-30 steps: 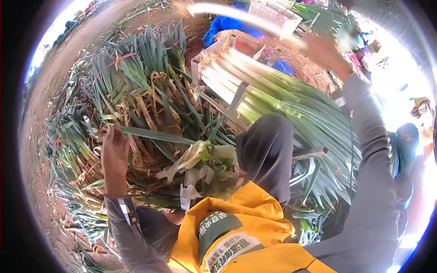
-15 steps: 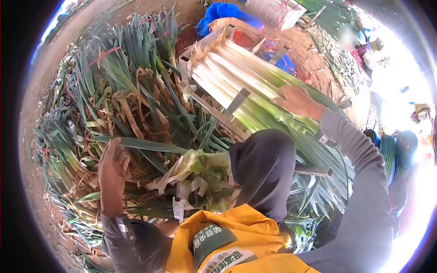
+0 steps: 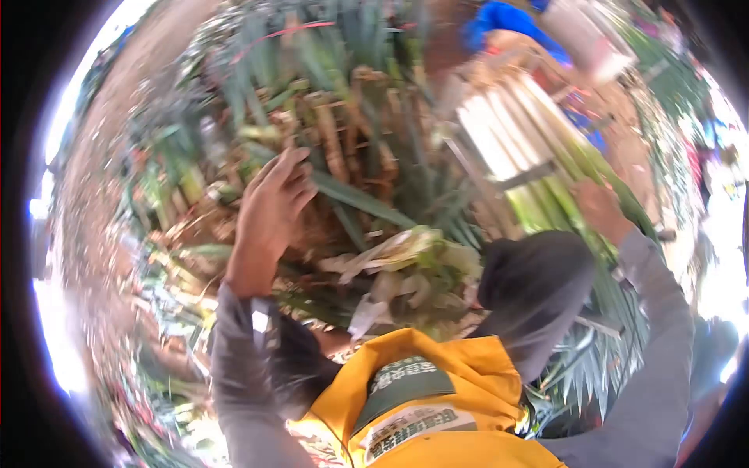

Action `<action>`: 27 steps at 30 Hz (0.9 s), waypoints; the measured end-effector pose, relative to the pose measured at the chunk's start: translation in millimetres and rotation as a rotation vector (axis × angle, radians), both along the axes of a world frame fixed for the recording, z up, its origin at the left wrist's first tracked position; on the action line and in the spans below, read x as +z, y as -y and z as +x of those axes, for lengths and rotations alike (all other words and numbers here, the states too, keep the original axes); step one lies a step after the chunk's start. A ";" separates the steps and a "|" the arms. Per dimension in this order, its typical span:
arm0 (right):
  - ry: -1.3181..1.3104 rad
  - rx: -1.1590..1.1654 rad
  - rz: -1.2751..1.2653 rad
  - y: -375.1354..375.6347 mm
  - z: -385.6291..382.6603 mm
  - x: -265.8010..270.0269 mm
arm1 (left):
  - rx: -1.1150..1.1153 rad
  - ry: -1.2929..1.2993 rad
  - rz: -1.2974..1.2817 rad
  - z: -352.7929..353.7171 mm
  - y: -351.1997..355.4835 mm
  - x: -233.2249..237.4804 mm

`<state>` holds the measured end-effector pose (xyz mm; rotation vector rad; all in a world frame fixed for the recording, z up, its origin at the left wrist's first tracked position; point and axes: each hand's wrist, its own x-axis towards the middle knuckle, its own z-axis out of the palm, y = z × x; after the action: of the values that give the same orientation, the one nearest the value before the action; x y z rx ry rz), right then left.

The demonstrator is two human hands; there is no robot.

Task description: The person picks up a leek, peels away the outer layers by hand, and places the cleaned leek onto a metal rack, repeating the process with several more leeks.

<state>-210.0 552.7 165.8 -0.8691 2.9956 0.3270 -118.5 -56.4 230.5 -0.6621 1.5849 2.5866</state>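
Note:
My left hand is raised over the pile of unpeeled leeks, its fingers loosely apart and nothing visible in them. A long green leaf stretches right from near its fingers. My right hand rests on a bundle of peeled leeks, white shafts toward the back and green leaves toward me. Its fingers are blurred but look laid flat on the stalks. The bundle lies in a frame with a metal strap across it.
Stripped leaves and peelings lie in front of my knee. Blue plastic and a white crate stand at the back right. More bundled leeks with a red tie stand at the back left.
The view has swung left, so the scene sits farther right and is blurred. My left hand has moved up toward the unpeeled leeks. My right hand stays on the peeled bundle.

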 end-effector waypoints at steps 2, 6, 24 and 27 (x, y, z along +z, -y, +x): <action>-0.001 0.032 0.010 -0.5 -5.0 18.3 | 0.072 -0.045 -0.005 13.0 14.1 16.9; 0.021 -0.116 -0.193 77.2 -9.5 114.3 | 0.195 -0.160 0.036 40.3 50.6 30.2; 0.415 -0.392 -0.439 438.7 -84.2 -160.5 | 0.315 -0.123 -0.016 82.1 93.5 29.4; 0.734 -0.339 -0.945 442.7 -72.5 -133.9 | 0.306 -0.098 -0.027 86.3 99.7 26.9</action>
<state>-282.5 110.0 31.9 -0.3052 2.3885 -1.1967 -32.2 -156.1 257.5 -0.8542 1.6662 2.8571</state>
